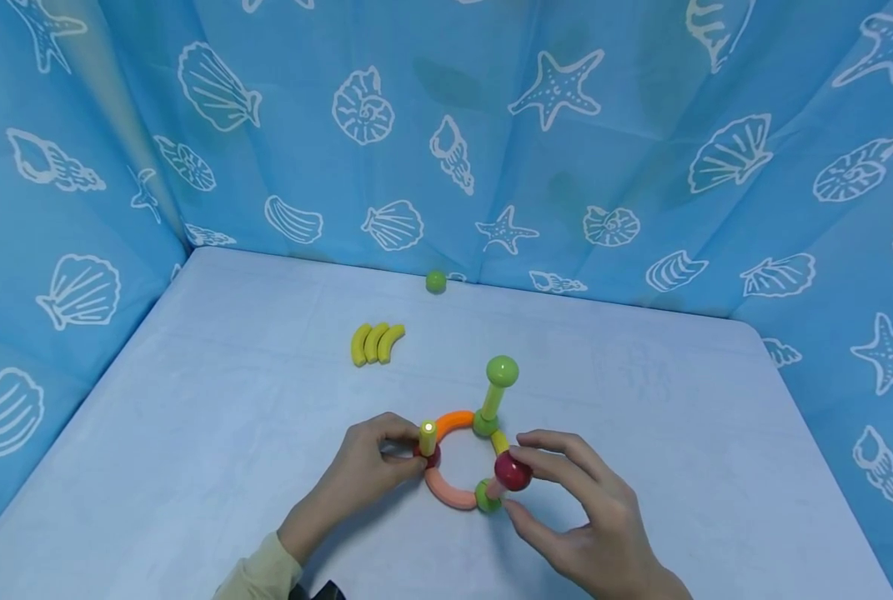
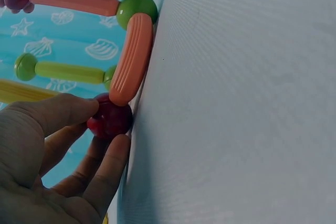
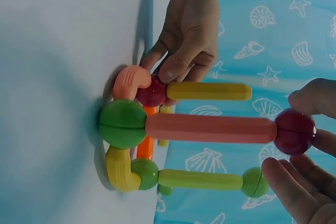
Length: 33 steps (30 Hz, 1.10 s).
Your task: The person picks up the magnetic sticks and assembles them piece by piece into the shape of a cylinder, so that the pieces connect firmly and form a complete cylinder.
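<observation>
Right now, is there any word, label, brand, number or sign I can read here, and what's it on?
None: no word, label, brand, number or sign can be read in any view.
Blue curtain: white shell and starfish drawings, no lettering seen.
Red balls, long pink rod: no legible marks.

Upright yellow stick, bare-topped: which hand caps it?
Right hand, likely: the upper red ball it touches already tops the pink stick; the left hand pinches the red ball under the yellow stick.

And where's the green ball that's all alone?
In the head view, the lone green ball is at the far edge of the table, by the blue curtain, behind and right of three yellow pieces.
</observation>
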Motion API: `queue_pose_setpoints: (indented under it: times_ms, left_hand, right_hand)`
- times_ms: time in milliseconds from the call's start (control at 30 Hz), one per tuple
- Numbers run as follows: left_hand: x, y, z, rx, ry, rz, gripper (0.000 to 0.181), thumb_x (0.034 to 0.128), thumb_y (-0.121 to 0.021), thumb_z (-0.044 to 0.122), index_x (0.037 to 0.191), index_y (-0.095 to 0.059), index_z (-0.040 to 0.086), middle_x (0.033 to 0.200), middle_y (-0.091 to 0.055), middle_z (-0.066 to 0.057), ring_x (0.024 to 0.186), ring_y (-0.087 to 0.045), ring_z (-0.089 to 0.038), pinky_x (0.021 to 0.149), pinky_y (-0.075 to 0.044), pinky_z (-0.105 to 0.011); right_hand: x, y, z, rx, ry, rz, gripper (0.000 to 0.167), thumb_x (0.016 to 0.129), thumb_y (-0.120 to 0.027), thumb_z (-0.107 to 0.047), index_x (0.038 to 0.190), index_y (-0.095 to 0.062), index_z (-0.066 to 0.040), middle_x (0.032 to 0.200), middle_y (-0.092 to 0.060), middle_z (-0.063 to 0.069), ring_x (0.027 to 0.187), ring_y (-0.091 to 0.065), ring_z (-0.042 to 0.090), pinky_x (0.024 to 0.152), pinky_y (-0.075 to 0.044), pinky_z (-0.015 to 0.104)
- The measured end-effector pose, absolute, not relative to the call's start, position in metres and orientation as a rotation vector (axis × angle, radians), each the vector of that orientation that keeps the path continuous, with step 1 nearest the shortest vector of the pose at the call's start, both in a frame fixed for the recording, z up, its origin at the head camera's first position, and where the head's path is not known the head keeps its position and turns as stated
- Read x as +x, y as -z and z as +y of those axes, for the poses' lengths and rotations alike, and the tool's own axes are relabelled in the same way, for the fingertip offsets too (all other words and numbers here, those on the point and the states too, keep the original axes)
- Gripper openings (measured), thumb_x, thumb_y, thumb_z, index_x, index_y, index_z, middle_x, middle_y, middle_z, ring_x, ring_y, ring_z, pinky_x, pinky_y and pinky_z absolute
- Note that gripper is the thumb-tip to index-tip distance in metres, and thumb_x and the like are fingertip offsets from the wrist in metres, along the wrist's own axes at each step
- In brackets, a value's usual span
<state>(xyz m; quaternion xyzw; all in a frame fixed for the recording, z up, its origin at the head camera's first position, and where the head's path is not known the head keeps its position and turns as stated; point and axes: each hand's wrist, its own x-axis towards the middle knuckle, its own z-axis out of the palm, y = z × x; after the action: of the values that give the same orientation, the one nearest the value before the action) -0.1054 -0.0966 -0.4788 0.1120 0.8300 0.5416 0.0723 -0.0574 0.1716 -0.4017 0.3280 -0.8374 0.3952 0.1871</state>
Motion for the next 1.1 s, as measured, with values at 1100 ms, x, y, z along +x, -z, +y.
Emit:
queue_pose_setpoints:
  times_ms: [1100]
  left_hand:
    - [-0.105, 0.48, -0.097, 0.335, -1.631, 2.487, 0.024, 0.0825, -0.081, 0.006, 0.102, -0.077, 0.019, 0.1, -0.067, 0.009, 0.096, -0.064, -0.012, 0.076, -0.056, -0.022]
  right_hand:
    - [-0.087, 0.417, 0.21, 0.671, -1.038, -2.518, 0.06, 0.073, -0.083, 0.005, 0.127, -0.065, -0.014, 0.119, -0.064, -0.001, 0.108, -0.062, 0.014, 0.078, -0.056, 0.023]
